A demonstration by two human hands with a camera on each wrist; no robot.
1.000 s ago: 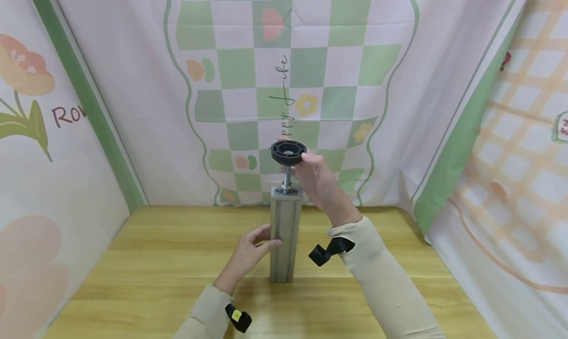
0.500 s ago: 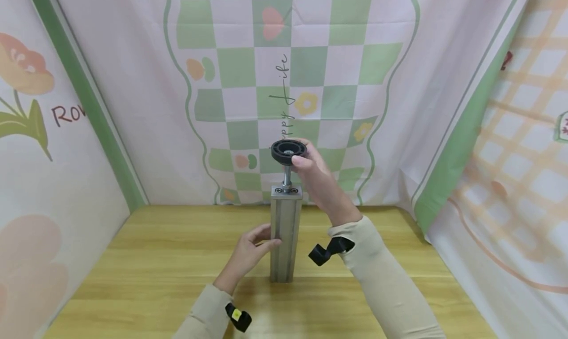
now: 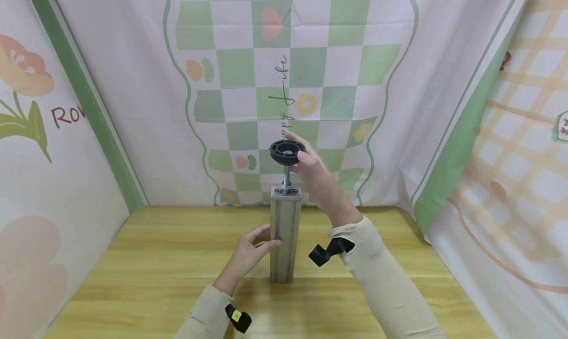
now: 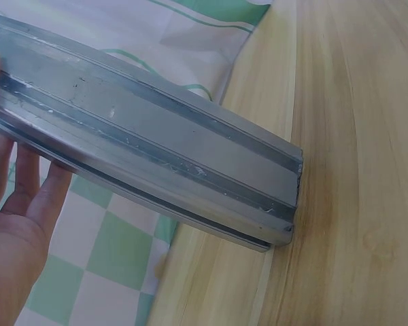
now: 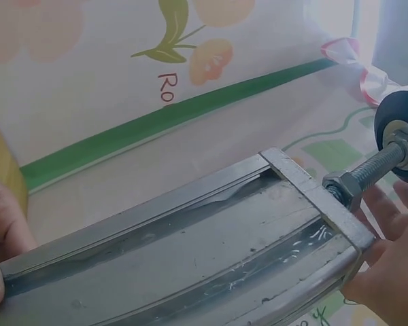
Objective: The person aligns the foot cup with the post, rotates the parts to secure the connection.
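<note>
An aluminium profile (image 3: 284, 220) stands upright on the wooden table. A metal end plate (image 3: 291, 197) caps its top, held by screws. Out of the plate rises a threaded bolt (image 5: 377, 168) with a hex nut (image 5: 345, 187) at its base, carrying a black round levelling foot (image 3: 284, 160). My left hand (image 3: 248, 252) grips the profile's left side below the middle, thumb in front and fingers behind. At the top, my right hand (image 3: 318, 178) has its thumb on the foot's right rim, one finger reaching behind it. The other right fingers are partly hidden.
The wooden table (image 3: 177, 260) ends at a back curtain (image 3: 241, 67) with green checks, close behind the profile. Printed cloth hangs at the left (image 3: 66, 181) and right (image 3: 501, 206). Black camera mounts sit on the left wrist (image 3: 238, 318) and right wrist (image 3: 332, 250).
My right thumb moved left along the foot's rim, then slightly back right; a finger now reaches out behind the foot. The left hand and the profile stay put.
</note>
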